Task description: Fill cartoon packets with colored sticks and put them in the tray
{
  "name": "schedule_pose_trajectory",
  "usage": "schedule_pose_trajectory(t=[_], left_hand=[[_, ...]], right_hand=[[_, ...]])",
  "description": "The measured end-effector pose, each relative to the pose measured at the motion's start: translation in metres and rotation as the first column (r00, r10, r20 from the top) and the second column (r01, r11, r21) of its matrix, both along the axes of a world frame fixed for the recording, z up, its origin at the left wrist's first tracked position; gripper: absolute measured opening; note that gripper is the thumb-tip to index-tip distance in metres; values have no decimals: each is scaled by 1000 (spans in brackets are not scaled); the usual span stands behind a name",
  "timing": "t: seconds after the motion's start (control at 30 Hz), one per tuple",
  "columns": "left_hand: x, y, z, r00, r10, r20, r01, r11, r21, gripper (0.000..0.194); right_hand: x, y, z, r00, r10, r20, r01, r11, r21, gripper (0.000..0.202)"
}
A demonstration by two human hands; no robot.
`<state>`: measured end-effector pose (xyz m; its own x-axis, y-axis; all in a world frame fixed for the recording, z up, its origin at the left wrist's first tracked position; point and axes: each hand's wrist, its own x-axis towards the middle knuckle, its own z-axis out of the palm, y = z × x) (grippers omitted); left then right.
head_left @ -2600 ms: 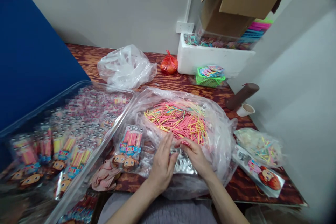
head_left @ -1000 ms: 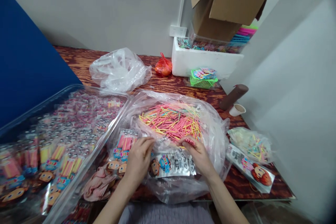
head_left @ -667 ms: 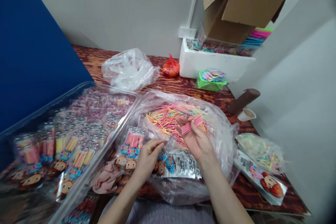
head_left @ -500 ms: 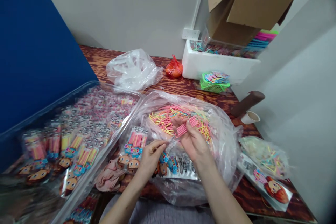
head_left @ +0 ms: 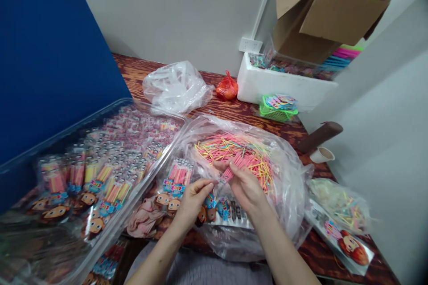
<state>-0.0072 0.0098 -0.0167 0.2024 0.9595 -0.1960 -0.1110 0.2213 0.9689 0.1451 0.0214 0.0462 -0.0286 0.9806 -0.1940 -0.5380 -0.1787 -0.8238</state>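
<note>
In the head view, my right hand [head_left: 248, 190] is closed round a small bundle of pink sticks [head_left: 230, 171], their lower ends close to my left fingertips. My left hand [head_left: 195, 198] pinches the clear upper edge of a printed packet; its fingers partly hide the grip. Several printed packets [head_left: 224, 208] with cartoon faces lie under and between my hands. Behind them, a large clear plastic bag [head_left: 287, 187] lies spread wide, with a heap of loose pink, yellow and blue sticks [head_left: 220, 144] in it. Filled packets [head_left: 177, 178] of sticks rest left of my left hand.
A clear plastic tub [head_left: 140, 178] with many filled packets stands on the left. A pink cloth [head_left: 146, 217] lies beside it. Rightward are a paper cup [head_left: 323, 155], a brown cylinder [head_left: 320, 136] and a bag of sticks [head_left: 341, 202]. A foam box [head_left: 284, 87] and green basket [head_left: 277, 113] stand behind.
My right hand has brought the pink sticks down and left, with their ends now nearer my left fingertips. The left hand keeps its pinch. The view has shifted slightly.
</note>
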Motion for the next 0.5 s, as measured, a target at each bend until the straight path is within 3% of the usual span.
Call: schedule_pose_trajectory(t=[0.17,0.27,0.33,0.4,0.5], left_hand=[[-3,-2,-5,998,57,12,-58,993,99,19],[-6,-3,-3,994,104,15,-105,984,142,18],[-10,-4,-2,992,125,18,-126,982,143,18],[-15,-5,-1,991,132,19,-134,982,134,18],[-22,-7,-2,992,129,4,-129,985,118,18]], right_hand=[[-4,-15,2,967,102,233,-112,993,30,28],[-9,-20,2,952,2,308,-34,995,99,39],[-15,-23,0,907,-94,410,17,982,187,29],[-22,-25,-4,830,-134,541,-16,964,264,18],[-29,-27,-10,760,-139,635,-72,953,294,19]])
